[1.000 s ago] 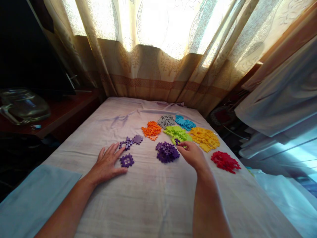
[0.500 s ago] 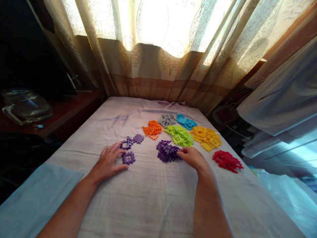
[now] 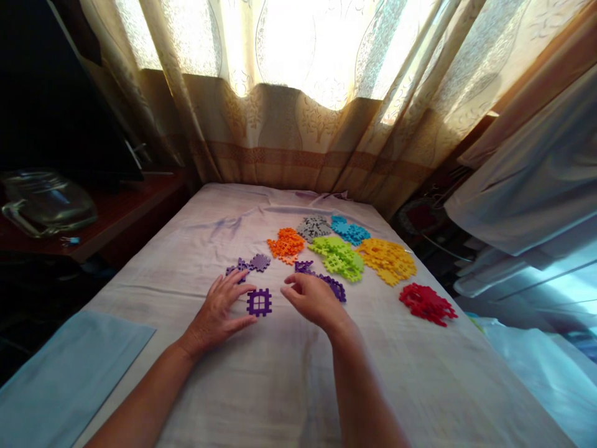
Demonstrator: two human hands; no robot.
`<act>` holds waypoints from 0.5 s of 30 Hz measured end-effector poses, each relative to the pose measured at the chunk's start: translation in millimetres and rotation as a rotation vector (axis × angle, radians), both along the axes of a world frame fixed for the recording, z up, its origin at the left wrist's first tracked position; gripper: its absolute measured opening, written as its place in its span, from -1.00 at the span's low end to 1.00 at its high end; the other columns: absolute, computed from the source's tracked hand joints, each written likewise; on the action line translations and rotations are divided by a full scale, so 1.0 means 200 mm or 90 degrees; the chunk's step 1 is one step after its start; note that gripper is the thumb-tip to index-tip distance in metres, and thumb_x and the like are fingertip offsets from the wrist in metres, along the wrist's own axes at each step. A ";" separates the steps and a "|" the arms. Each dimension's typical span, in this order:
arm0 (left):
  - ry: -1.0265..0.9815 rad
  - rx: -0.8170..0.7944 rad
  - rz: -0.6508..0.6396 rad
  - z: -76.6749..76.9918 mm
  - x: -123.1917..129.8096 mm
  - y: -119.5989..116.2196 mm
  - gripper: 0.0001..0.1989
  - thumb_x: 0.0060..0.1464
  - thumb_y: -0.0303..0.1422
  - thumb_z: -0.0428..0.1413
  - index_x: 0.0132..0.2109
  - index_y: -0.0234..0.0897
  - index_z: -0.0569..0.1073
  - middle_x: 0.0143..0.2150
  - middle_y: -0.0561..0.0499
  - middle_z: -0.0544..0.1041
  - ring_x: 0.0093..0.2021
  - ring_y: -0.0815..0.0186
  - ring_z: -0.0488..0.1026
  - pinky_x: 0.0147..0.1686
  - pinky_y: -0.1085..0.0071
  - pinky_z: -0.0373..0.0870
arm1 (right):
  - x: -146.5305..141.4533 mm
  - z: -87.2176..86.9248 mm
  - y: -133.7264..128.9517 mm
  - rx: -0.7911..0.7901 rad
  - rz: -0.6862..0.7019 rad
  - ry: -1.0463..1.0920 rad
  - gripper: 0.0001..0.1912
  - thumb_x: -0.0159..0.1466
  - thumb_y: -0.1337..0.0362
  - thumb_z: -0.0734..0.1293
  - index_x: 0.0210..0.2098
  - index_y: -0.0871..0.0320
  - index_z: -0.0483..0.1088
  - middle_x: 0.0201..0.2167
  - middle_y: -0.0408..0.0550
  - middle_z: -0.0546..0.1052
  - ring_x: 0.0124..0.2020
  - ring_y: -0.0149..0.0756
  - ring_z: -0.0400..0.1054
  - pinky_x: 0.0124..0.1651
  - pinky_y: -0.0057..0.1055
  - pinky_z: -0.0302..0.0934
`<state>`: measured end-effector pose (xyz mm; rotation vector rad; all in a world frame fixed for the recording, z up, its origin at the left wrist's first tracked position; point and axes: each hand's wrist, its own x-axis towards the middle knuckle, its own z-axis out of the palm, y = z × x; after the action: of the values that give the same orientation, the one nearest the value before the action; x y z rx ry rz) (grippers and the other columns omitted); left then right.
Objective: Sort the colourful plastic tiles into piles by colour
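1. On the pale sheet point(image 3: 280, 379), left hand point(image 3: 215, 316) is spread wide, thumb and fingers apart, nothing gripped. Contact with window piece unclear.
2. Right hand point(image 3: 314, 302) is curled, narrow gap between thumb and index; no piece visible there.
3. Purple window piece point(image 3: 259, 302) lies flat between the hands, just right of left fingertips.
4. Small purple cluster point(image 3: 242, 267) sits beyond left fingers, partly hidden. Solid purple piece point(image 3: 260, 262) at its right end.
5. Purple heap point(image 3: 334, 287) is behind right hand, partly covered.
6. Farther out: orange heap point(image 3: 286, 244), gray heap point(image 3: 313, 228), blue heap point(image 3: 349, 231), green heap point(image 3: 337, 255), yellow heap point(image 3: 388, 261). Red heap point(image 3: 427, 303) far right.
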<state>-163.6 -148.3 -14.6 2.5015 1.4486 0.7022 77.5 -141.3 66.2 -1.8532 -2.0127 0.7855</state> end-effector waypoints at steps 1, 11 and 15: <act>0.001 0.004 -0.009 0.00 0.01 0.00 -0.46 0.07 -0.02 0.16 0.15 -0.11 0.41 0.36 -0.16 0.24 0.37 0.01 0.12 0.33 -0.09 -0.06 | -0.03 -0.02 0.00 -0.005 0.011 0.026 -0.69 0.24 0.15 0.32 -0.07 0.09 0.52 -0.24 -0.08 0.62 -0.23 -0.31 0.46 -0.19 -0.47 0.18; -0.023 0.017 -0.009 -0.04 0.02 -0.01 -0.22 0.07 0.02 0.14 0.35 -0.15 0.15 0.37 -0.18 0.23 0.37 0.02 0.13 0.33 -0.01 0.01 | 0.01 -0.10 0.07 0.009 -0.019 0.144 -0.78 0.21 0.30 0.30 -0.18 0.10 0.52 -0.47 -0.18 0.56 -0.43 -0.40 0.40 -0.32 -0.52 0.17; -0.006 0.022 0.018 -0.06 0.01 0.00 -0.30 0.16 -0.02 0.04 0.35 -0.17 0.13 0.34 -0.15 0.27 0.36 0.06 0.16 0.33 0.02 0.02 | 0.18 -0.16 0.13 0.086 -0.217 0.154 -0.71 0.24 0.20 0.25 -0.12 0.15 0.48 -0.47 -0.15 0.55 -0.43 -0.35 0.41 -0.35 -0.48 0.17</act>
<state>-160.6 -148.1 -26.5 2.5048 1.4836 0.7481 113.6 -114.5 34.2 -1.8530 -1.5124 0.7160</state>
